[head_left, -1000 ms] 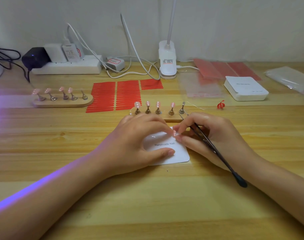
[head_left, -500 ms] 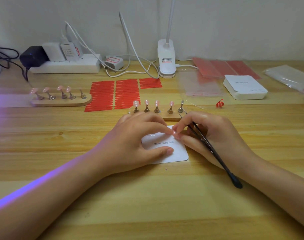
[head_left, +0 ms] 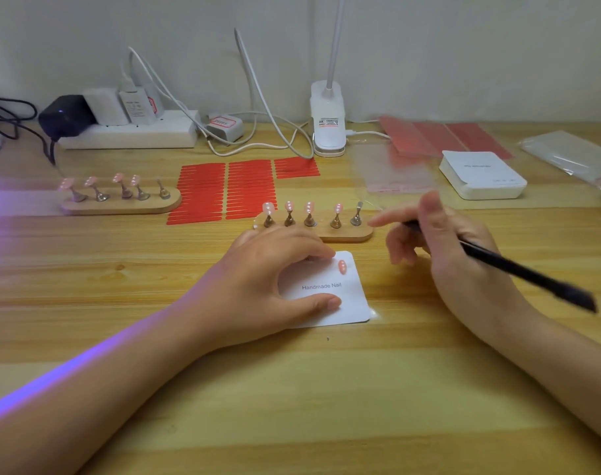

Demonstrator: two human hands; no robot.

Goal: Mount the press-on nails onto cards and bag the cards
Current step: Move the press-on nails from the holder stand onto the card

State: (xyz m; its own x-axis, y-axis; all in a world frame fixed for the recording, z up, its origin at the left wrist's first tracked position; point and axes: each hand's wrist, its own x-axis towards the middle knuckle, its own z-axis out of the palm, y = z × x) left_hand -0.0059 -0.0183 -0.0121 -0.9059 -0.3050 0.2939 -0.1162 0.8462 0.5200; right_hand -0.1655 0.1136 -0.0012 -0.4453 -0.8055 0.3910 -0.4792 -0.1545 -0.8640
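Note:
A white card printed "Handmade Nail" lies on the wooden table, with one pink press-on nail stuck near its top right corner. My left hand presses the card down, fingers along its top edge and thumb on its lower part. My right hand hovers to the right of the card, gripping black tweezers with the index finger pointing left. Just behind the card stands a wooden nail stand with several pink nails on pegs and one bare peg at its right end.
A second wooden stand with nails sits at the left. Red adhesive strip sheets lie behind the near stand. A stack of white cards, clear bags, a clip lamp and a power strip line the back.
My right hand has lifted off the card and moved right and up with the tweezers, leaving the pink nail stuck on the card. My left hand stays on the card.

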